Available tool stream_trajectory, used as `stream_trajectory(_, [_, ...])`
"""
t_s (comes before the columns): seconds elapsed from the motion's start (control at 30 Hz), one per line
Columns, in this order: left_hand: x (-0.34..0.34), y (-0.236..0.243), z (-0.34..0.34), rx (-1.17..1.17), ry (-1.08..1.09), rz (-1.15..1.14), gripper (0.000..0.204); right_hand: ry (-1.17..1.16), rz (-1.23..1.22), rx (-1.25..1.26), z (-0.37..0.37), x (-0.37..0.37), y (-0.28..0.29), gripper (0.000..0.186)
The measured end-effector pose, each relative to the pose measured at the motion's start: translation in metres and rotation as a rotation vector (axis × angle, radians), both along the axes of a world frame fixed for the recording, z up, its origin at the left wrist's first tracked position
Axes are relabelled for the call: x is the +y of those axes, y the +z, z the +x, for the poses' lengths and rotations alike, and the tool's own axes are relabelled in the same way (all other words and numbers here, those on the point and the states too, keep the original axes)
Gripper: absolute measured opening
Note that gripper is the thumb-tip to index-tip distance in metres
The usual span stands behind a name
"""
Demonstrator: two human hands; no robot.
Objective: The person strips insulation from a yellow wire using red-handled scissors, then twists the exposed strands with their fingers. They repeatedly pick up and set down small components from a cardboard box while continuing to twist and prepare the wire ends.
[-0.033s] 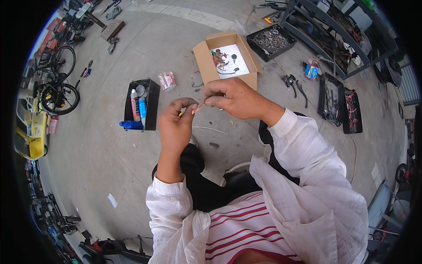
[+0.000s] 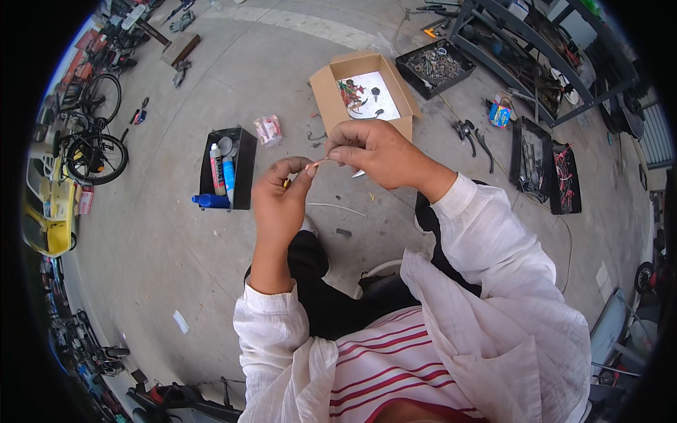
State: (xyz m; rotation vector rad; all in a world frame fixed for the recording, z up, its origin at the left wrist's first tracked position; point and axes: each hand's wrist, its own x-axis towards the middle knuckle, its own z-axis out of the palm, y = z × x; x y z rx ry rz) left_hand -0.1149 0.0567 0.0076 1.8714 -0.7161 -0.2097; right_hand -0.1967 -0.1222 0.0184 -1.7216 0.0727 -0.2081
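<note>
My left hand (image 2: 279,201) and my right hand (image 2: 384,155) meet in front of me, thumb and fingers pinched together on each. Between the fingertips runs a short, thin copper wire (image 2: 321,161), gripped at both ends. A small yellow bit (image 2: 287,182) shows at my left fingers; I cannot tell whether it belongs to the wire. Below my right hand a pale, pointed sliver (image 2: 358,173) sticks out, its other end hidden. On the floor under the hands lies a white strand (image 2: 338,206).
Beyond my hands stands an open cardboard box (image 2: 331,106) with coloured scraps inside. A black bin (image 2: 243,169) with tubes sits left. At right are pliers (image 2: 465,134), a tray of metal parts (image 2: 431,88), a tool tray (image 2: 529,158) and a metal rack (image 2: 493,70).
My right hand has shifted and turned slightly, and the pale pointed sliver has come into sight beneath it. My left hand has moved a little to the left. Both keep their pinch on the wire.
</note>
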Motion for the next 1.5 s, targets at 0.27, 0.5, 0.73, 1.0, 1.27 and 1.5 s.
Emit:
stream_trajectory(0.27, [-0.004,0.003,-0.010,-0.405,-0.003,0.122,0.007,-0.037,-0.870,-0.160,-0.005,0.008,-0.004,0.013])
stream_trajectory(0.5, [-0.002,0.003,-0.003,0.031,0.017,0.034,0.006,-0.196,-0.035,0.029,0.005,0.003,-0.015,0.008])
stream_trajectory(0.73, [0.001,0.000,0.000,-0.388,-0.021,0.046,0.006,0.042,-0.640,-0.134,-0.003,0.003,0.001,0.014])
stream_trajectory(1.0, [0.001,0.001,-0.003,-0.180,0.089,-0.008,0.008,-0.292,-0.530,0.133,0.000,0.003,-0.003,0.017])
stream_trajectory(1.27, [-0.007,0.011,0.002,-0.352,-0.018,-0.004,0.025,-0.200,-0.564,-0.079,-0.001,0.008,-0.006,0.014])
stream_trajectory(1.5, [-0.004,-0.009,0.009,-0.459,-0.054,-0.053,0.019,-0.178,-0.534,-0.162,-0.001,0.018,-0.004,0.009])
